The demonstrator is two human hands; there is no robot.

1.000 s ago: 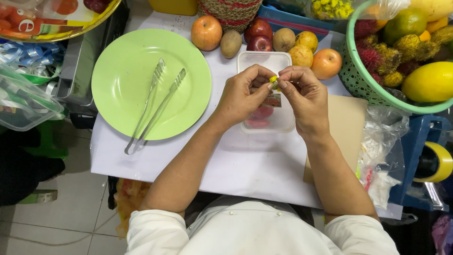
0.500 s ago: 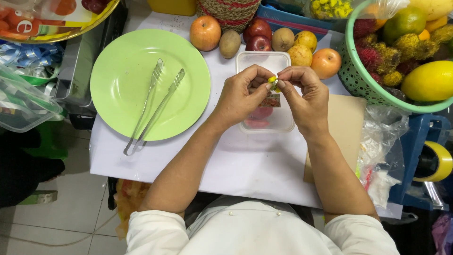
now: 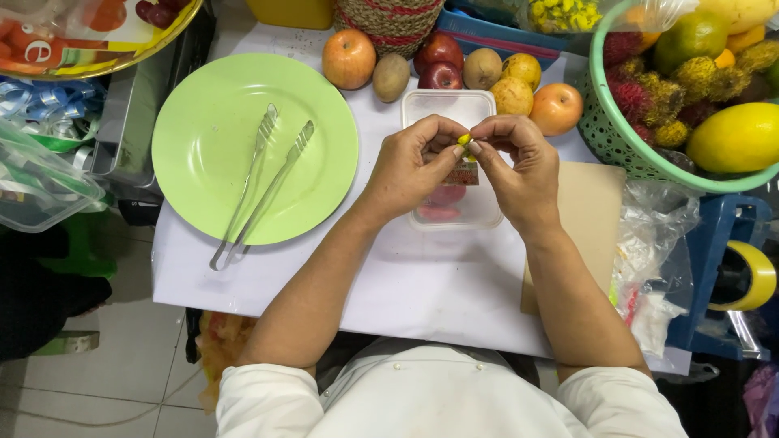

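- Both hands meet above the middle of the counter [image 3: 422, 292]; the left hand [image 3: 410, 166] and the right hand [image 3: 519, 166] are pinched together on one small yellow piece [image 3: 464, 140], fingertips of each side touching it, as if it is held up close so that it can be worked between the nails
- Directly below that piece sits a clear plastic box [image 3: 450, 105], open at the top, with red slices [image 3: 438, 212] showing on its floor; it probably stands there so that whatever drops lands in it
- At 9 o'clock from the hands lies a green plate [image 3: 203, 105] with metal tongs [image 3: 256, 191] laid slantwise across it, handles toward the person and within easy reach of the left hand, untouched
- At 12 o'clock a row of fruit lines the far edge: an apple [image 3: 349, 58], a kiwi [image 3: 391, 77], darker red apples [image 3: 438, 61] and an orange fruit [image 3: 556, 108], all kept apart from the working space
- At 2 o'clock a green basket [image 3: 604, 122] holds mixed fruit, just beside the right hand
- At 4 o'clock a brown board [image 3: 596, 211] lies half under the right forearm, with crumpled plastic bags [image 3: 653, 243] next to it
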